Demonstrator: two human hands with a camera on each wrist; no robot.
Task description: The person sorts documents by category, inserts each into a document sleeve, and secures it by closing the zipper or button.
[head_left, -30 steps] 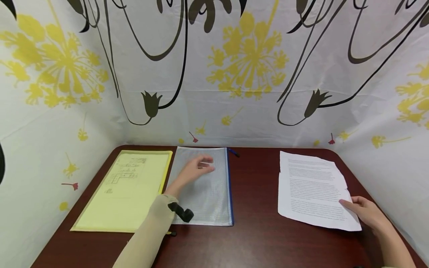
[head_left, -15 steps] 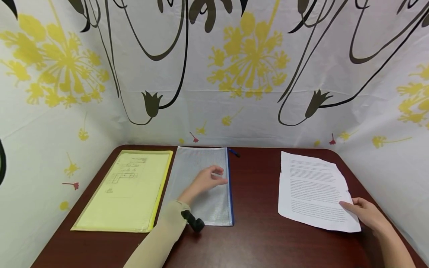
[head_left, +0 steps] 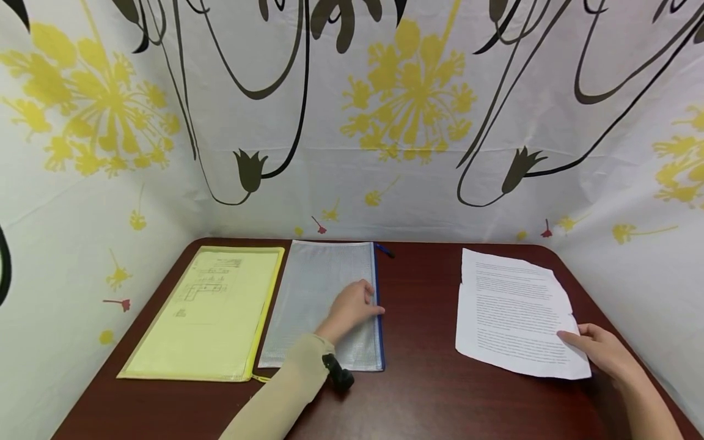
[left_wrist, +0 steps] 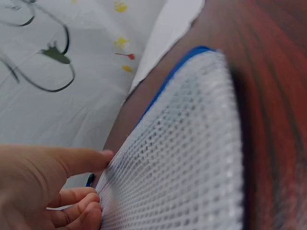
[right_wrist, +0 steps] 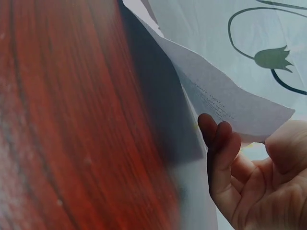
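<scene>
Head view: printed paper (head_left: 511, 311), judged light, limp and easily creased, is being pinched near its lower right edge by the right grip (head_left: 605, 349), a fair holding place, at the right of the table (head_left: 420, 305). Mesh pouch (head_left: 308, 287), judged light and pliable, is being borne flat left of centre, best taken by its blue edge (head_left: 376, 272), where the left grip (head_left: 352, 307) is being held with thumb and fingers parted. By the right wrist view, curled fingers (right_wrist: 223, 143) are being revealed, mostly hidden in the head view.

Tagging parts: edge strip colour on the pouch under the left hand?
Blue; the strip shows best in the head view.
</scene>
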